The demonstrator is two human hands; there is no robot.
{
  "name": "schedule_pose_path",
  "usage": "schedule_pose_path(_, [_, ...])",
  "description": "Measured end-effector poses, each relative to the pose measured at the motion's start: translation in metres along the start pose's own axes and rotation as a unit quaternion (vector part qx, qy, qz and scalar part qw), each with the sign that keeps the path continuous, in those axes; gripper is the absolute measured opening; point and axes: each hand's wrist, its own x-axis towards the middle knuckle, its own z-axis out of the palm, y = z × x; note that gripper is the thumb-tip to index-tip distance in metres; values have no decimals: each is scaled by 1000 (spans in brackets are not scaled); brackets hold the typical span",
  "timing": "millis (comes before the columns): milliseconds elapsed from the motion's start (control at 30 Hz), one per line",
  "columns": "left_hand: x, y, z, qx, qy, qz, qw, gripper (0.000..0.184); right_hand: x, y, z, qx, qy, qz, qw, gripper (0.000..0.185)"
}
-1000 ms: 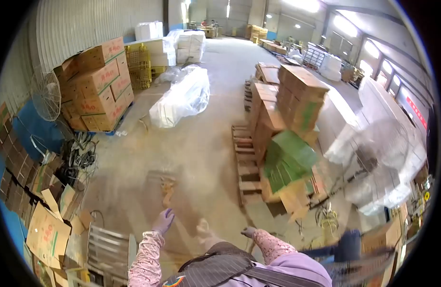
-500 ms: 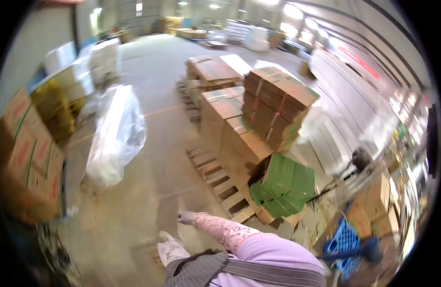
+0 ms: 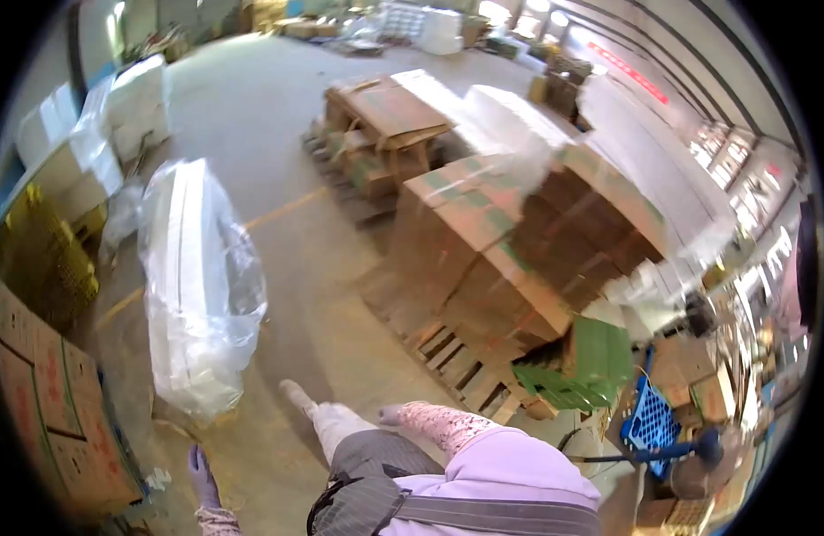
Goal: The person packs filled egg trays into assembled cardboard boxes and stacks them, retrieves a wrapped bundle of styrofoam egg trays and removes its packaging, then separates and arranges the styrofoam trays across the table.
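My left hand [image 3: 203, 476], in a purple-grey glove, hangs at the lower left with its fingers stretched out and nothing in them. It is nearest to a long white bundle in clear plastic wrap [image 3: 187, 295], but apart from it. My right hand [image 3: 390, 415], also gloved, is in front of my body at the end of a lace sleeve [image 3: 447, 427]. Its fingers are too small and blurred to read. Beyond it, flattened cardboard [image 3: 483, 277] is stacked on a wooden pallet [image 3: 461, 364], with green cardboard [image 3: 590, 362] at its near corner.
Brown boxes [image 3: 59, 402] stand at the left, with a yellow crate [image 3: 46, 255] behind them. A second loaded pallet [image 3: 385, 112] stands farther back. White wrapped panels [image 3: 644, 170] line the right side. A blue plastic crate [image 3: 648, 415] and a dark pole-like object [image 3: 662, 451] are at lower right.
The pallets and the plastic-wrapped bundle appear closer and shifted as my view moves forward and turns. My left hand has come into view at the lower left. My feet have shifted in a step.
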Motion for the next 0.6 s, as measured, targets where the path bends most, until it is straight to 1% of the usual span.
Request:
schedule_pose_path(33, [18, 18, 9, 4, 23, -25, 999, 50, 27, -2, -15, -31, -50, 39, 997, 45])
schedule_pose_path(67, [35, 23, 18, 15, -8, -33, 999, 51, 49, -14, -41, -52, -72, 50, 995, 48])
schedule_pose_path(100, [47, 11, 15, 24, -27, -55, 998, 52, 74, -30, -66, -83, -105, 50, 990, 50])
schedule_pose_path(133, [61, -25, 14, 81, -12, -77, 994, 57, 103, -48, -84, -75, -61, 58, 994, 50])
schedule_pose_path(167, [64, -15, 18, 170, -8, -111, 979, 60, 133, -68, -105, -34, -32, 72, 996, 49])
schedule_pose_path(200, [75, -17, 21, 281, -41, -95, 954, 60, 167, -89, -123, -26, -20, 45, 998, 49])
schedule_pose_path(233, [89, -35, 25, 327, -61, -118, 936, 60, 194, -126, -145, -56, -28, 27, 998, 50])
schedule_pose_path(300, [127, -40, 35, 330, -86, -156, 927, 61, 256, -209, -187, -103, -35, -17, 994, 50])
schedule_pose_path(333, [150, -34, 38, 328, -101, -161, 925, 62, 291, -240, -199, -126, -42, -40, 990, 49])
schedule_pose_path(367, [177, -29, 41, 324, -118, -163, 925, 62, 336, -259, -199, -142, -27, -98, 985, 48])
schedule_pose_path(400, [197, -22, 48, 363, -124, -138, 913, 61, 370, -273, -204, -154, -12, -155, 976, 46])
schedule_pose_path(433, [232, -25, 58, 402, -131, -108, 900, 60, 400, -306, -220, -181, -1, -180, 967, 43])
schedule_pose_path(467, [263, -15, 61, 399, -136, -95, 902, 60, 431, -335, -224, -184, 1, -181, 966, 48])
schedule_pose_path(500, [300, -7, 65, 395, -139, -80, 905, 60, 444, -379, -241, -178, -9, -142, 974, 52])
schedule_pose_path(533, [337, -18, 73, 386, -115, -41, 914, 59, 458, -416, -255, -170, -18, -102, 980, 57])
schedule_pose_path(567, [369, -29, 80, 378, -92, -3, 921, 58, 493, -420, -244, -138, 69, -156, 976, 63])
schedule_pose_path(600, [403, -23, 85, 337, -82, -10, 938, 56, 521, -417, -231, -101, 158, -206, 960, 70])
